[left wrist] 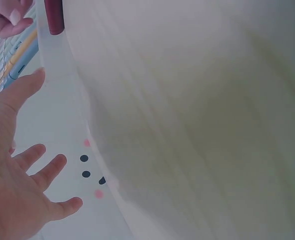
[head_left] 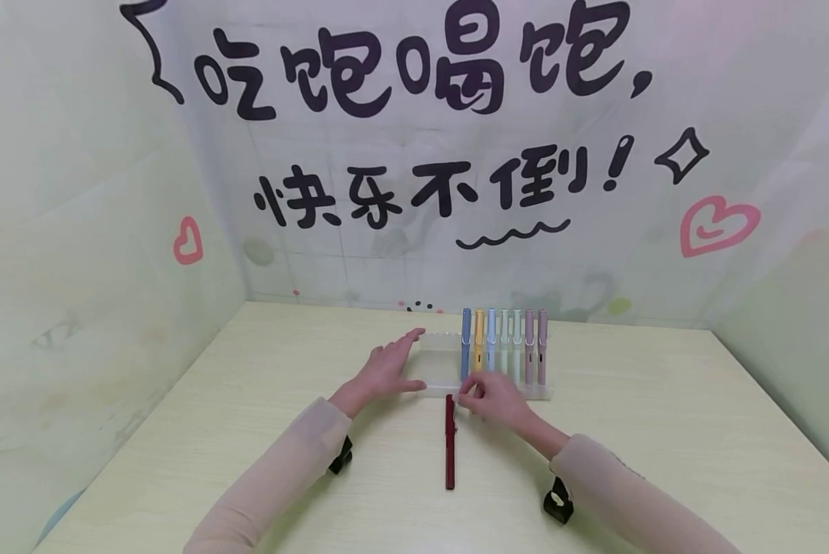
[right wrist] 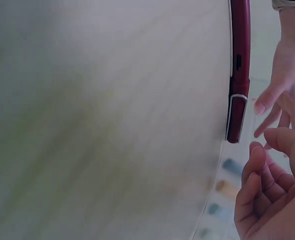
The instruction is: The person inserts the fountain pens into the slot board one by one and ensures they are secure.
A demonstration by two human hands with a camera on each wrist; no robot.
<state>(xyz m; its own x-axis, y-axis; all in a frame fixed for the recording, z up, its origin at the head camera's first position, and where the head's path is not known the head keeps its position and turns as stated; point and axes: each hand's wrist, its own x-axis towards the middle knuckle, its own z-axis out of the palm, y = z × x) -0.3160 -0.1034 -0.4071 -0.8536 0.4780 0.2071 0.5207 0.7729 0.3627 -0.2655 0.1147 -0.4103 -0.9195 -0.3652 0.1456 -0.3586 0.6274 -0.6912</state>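
Observation:
A clear pen rack [head_left: 442, 364] stands on the table with several capped pens upright in its right part, a dark blue pen [head_left: 466, 346] leftmost among them. The left hand [head_left: 385, 366] is at the rack's left end, thumb and fingers spread, holding nothing; whether it touches the rack is unclear. A dark red pen [head_left: 450, 446] lies on the table before the rack, its clip end towards it. Just right of that end is the right hand [head_left: 496, 398], fingers loosely curled. In the right wrist view nothing sits between its thumb and fingertips, and the red pen [right wrist: 241, 60] is apart from them.
An orange pen [head_left: 480, 342], a light blue pen [head_left: 491, 338], pale green pens and mauve pens [head_left: 542, 346] fill the rack's right part. A printed cloth [head_left: 414, 269] hangs behind the table [head_left: 248, 400]. Black wrist devices [head_left: 558, 502] sit under the sleeves.

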